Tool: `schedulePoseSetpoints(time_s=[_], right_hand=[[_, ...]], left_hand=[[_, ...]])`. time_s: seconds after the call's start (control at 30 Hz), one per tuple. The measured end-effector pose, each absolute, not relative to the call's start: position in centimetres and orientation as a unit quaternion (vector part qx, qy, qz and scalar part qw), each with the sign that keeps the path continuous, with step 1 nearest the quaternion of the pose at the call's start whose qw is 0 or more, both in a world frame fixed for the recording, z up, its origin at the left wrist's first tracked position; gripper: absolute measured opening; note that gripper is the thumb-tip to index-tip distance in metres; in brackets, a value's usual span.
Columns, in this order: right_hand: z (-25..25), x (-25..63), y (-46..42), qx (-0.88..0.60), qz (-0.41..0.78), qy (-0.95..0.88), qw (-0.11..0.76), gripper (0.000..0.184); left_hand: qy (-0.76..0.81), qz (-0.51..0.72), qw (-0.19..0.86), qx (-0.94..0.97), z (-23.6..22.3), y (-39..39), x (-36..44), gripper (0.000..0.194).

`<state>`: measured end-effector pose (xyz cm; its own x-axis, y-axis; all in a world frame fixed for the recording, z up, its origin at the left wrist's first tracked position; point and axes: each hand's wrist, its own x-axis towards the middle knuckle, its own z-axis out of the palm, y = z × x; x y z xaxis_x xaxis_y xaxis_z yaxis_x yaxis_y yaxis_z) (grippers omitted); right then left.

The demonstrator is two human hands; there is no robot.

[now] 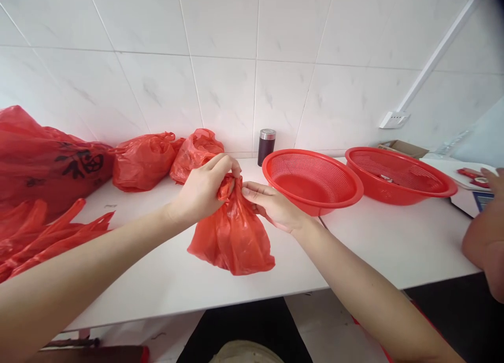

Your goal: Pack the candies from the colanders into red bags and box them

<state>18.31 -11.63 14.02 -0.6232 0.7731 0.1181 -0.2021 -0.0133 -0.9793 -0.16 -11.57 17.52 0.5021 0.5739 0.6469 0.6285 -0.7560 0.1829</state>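
A small filled red plastic bag [232,237] hangs just above the white counter [394,242], near its front edge. My left hand [202,187] is closed round the bag's knotted top from the left. My right hand [271,205] pinches the same knot from the right, fingers pressed together. Both hands hold the bag at its neck.
Two tied red bags [144,161] [195,150] lie against the tiled wall, with a big printed red bag [47,161] at far left. Two red strainer baskets [311,179] [399,174] stand to the right, a dark jar [266,146] behind. Another person's arm [486,231] is at the right edge.
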Motion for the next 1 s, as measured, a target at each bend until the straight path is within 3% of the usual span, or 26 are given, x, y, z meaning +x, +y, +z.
schedulePoseSetpoints(time_s=[0.17, 0.3, 0.47, 0.67, 0.8, 0.9, 1.0], right_hand=[[13.0, 17.8, -12.0, -0.242, 0.640, -0.605, 0.407, 0.019], [12.8, 17.7, -12.6, -0.310, 0.505, -0.671, 0.445, 0.024], [11.9, 19.0, -14.3, -0.353, 0.425, -0.711, 0.435, 0.028], [7.3, 22.7, -14.7, -0.433, 0.454, -0.697, 0.347, 0.031], [6.1, 24.2, -14.7, -0.467, 0.433, -0.695, 0.333, 0.031], [6.0, 25.0, -15.1, -0.480, 0.418, -0.699, 0.325, 0.033], [5.1, 26.0, -15.4, -0.494, 0.430, -0.690, 0.309, 0.035]], left_hand=[[-0.363, -0.364, 0.002, -0.858, 16.7, -11.9, -1.3, 0.014], [-0.374, -0.307, 0.010, -0.875, 16.2, -12.2, -2.1, 0.013], [-0.408, -0.220, 0.036, -0.885, 15.4, -10.9, -4.9, 0.029], [-0.478, -0.184, -0.143, -0.847, 12.9, -9.8, -9.3, 0.035], [-0.492, -0.188, -0.276, -0.804, 11.2, -10.2, -9.3, 0.037], [-0.486, -0.225, -0.291, -0.793, 10.7, -9.9, -10.1, 0.036], [-0.499, -0.184, -0.250, -0.809, 10.4, -9.5, -11.7, 0.036]])
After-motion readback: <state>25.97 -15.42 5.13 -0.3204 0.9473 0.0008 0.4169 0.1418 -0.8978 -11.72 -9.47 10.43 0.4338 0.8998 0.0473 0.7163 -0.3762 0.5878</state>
